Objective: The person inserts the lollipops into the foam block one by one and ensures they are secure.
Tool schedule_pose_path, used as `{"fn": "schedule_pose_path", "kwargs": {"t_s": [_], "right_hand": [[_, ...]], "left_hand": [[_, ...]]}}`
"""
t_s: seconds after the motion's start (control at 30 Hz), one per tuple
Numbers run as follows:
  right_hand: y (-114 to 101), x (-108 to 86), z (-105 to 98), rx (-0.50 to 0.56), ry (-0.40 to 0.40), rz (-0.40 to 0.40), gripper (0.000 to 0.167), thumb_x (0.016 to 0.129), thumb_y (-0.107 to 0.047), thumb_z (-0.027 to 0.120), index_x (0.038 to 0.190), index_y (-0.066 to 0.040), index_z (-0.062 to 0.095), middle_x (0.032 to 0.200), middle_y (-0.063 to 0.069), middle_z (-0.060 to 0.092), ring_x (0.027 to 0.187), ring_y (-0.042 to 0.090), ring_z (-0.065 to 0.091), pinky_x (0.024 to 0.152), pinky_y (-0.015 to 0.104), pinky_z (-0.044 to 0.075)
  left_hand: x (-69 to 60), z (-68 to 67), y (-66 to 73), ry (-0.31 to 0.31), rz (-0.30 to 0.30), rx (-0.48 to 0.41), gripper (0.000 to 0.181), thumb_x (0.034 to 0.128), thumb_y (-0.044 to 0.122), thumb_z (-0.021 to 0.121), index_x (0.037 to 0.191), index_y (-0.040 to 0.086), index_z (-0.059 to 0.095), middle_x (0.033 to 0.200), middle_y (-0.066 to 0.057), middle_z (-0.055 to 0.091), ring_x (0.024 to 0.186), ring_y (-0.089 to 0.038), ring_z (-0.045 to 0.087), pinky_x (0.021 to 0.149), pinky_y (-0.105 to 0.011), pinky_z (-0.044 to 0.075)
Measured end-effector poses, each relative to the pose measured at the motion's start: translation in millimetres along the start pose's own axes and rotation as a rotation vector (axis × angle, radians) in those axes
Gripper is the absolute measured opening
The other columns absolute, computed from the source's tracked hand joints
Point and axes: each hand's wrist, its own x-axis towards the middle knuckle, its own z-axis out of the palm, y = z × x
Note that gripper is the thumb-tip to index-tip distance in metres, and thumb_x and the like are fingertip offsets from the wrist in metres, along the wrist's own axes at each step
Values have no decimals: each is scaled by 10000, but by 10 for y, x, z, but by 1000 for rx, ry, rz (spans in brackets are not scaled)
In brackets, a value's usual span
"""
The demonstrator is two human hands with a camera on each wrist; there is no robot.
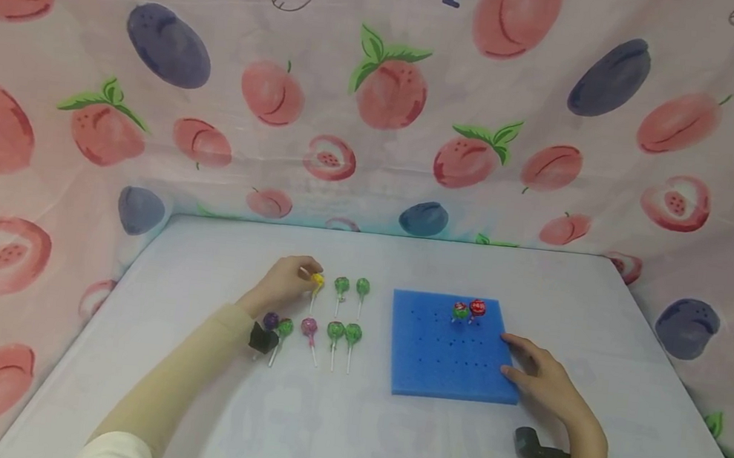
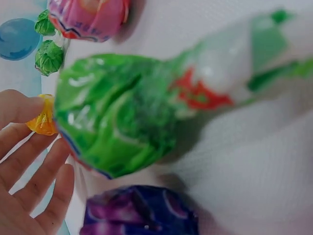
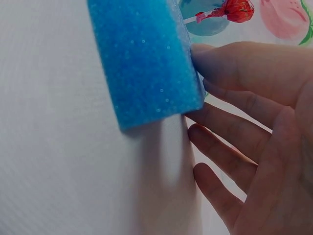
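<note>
My left hand [image 1: 285,280] pinches the head of a yellow lollipop [image 1: 317,280] between thumb and index finger, in the back row of lollipops. The other fingers spread loosely in the left wrist view. Close under that wrist lie a green lollipop [image 2: 112,117] and a purple lollipop [image 2: 139,213]. My right hand [image 1: 544,378] touches the right edge of a blue foam board [image 1: 452,380], its fingers extended. In the right wrist view the thumb [image 3: 230,61] rests against the foam. A red lollipop [image 1: 477,308] and a red-green lollipop [image 1: 460,311] stand in the board's back right.
Right of the yellow one lie two green lollipops [image 1: 342,284]. The front row holds a pink lollipop [image 1: 309,327] and more green lollipops [image 1: 353,333]. Rows of small holes mark the board. A fruit-patterned curtain [image 1: 375,155] hangs behind the white table [image 1: 319,433].
</note>
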Motion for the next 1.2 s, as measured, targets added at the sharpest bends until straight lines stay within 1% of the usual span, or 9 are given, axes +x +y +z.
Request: {"fn": "schedule_pose_path", "kwargs": {"t_s": [0.03,0.17,0.27,0.43,0.63,0.77,1.03,1.2], "right_hand": [[-1,1,2,-3,1,1,634,902,-318,650,1432,-69,408,1509,287,320,1385,533,240,1091,680,240],[-4,3,7,-11,1,2,634,902,-325,650,1430,-69,411,1505,285,329,1381,534,246,1086,681,247],[-9,1,8,-20,3,3,633,902,-329,650,1429,-71,412,1503,283,334,1377,536,249,1078,688,251],[-17,3,9,-33,5,14,632,899,-323,652,1428,-73,413,1502,281,337,1375,539,248,1071,697,250],[-16,5,9,-24,2,15,629,898,-306,654,1428,-68,411,1502,287,332,1377,543,242,1073,701,241],[-10,0,6,-21,1,9,627,901,-303,651,1430,-70,408,1504,290,327,1378,544,241,1073,701,241],[-16,0,10,-23,3,15,626,904,-306,647,1433,-72,406,1507,285,326,1380,542,238,1076,699,237],[-21,8,13,-24,2,18,624,906,-299,644,1433,-67,404,1507,289,321,1380,541,238,1081,692,242]], "left_hand": [[-2,3,0,4,11,2,297,875,124,654,1168,75,632,1200,-119,645,1107,-294,608,947,-431,520],[-11,2,12,20,16,-10,294,890,132,641,1180,83,626,1219,-107,635,1102,-289,617,939,-428,526],[-22,-7,46,31,9,-27,294,902,141,626,1193,98,621,1242,-95,624,1114,-288,617,936,-429,529],[-35,-26,118,43,30,-49,298,900,129,615,1196,93,619,1249,-96,620,1116,-292,619,926,-433,535],[-32,-28,189,58,90,-76,297,883,86,625,1179,58,620,1214,-120,633,1081,-304,637,887,-400,562],[-14,-26,255,78,132,-85,278,867,66,638,1145,66,625,1189,-130,635,1062,-315,648,864,-379,576],[-49,-23,400,114,205,-103,262,844,40,671,1101,54,625,1140,-145,613,1028,-325,643,874,-404,568],[-68,12,418,137,224,-117,256,833,34,689,1081,57,626,1117,-136,600,1014,-312,643,890,-400,559]]}}
